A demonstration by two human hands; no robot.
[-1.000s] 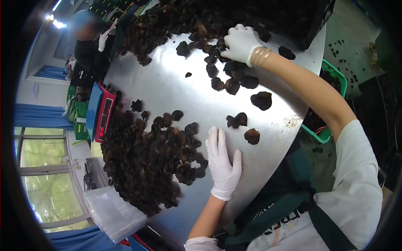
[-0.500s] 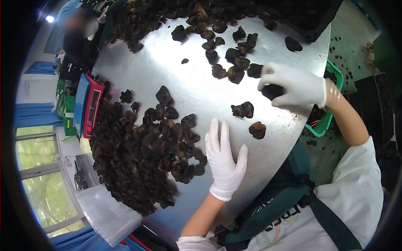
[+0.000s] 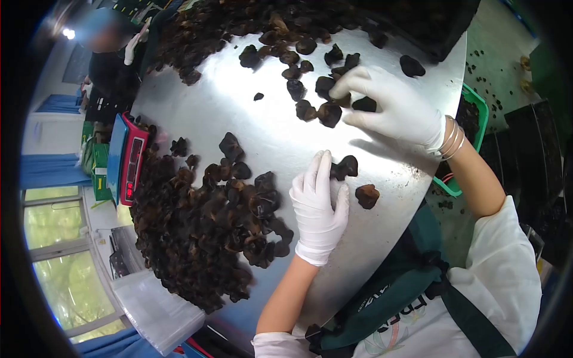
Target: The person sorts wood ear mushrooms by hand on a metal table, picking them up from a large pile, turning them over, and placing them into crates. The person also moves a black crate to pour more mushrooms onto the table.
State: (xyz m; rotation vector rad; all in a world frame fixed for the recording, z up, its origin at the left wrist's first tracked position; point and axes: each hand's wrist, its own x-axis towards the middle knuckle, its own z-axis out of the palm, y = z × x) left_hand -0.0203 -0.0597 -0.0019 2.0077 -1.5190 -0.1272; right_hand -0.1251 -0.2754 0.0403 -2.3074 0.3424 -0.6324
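Both my hands wear white gloves over a shiny metal table (image 3: 286, 143). My right hand (image 3: 397, 107) is open, thumb and fingers apart around a dark wood ear mushroom (image 3: 364, 104); its fingertips overlap neighbouring pieces, among them a browner wood ear (image 3: 329, 113). My left hand (image 3: 317, 209) lies open with fingers stretched out, fingertips at the edge of another wood ear (image 3: 346, 167) and partly covering it. A single brown wood ear (image 3: 367, 196) rests just right of that hand. To its left spreads a large heap of wood ears (image 3: 197, 232).
A red and blue digital scale (image 3: 132, 161) stands at the table's left edge. More wood ears (image 3: 250, 18) are piled at the far side beside a black crate (image 3: 444, 36). A green basket (image 3: 477, 128) sits below the right edge. Another person (image 3: 110, 65) stands at the far left.
My right hand has moved left and up, its fingers spreading; the dark piece under it before no longer shows there. My left hand has shifted up to the nearby wood ear.
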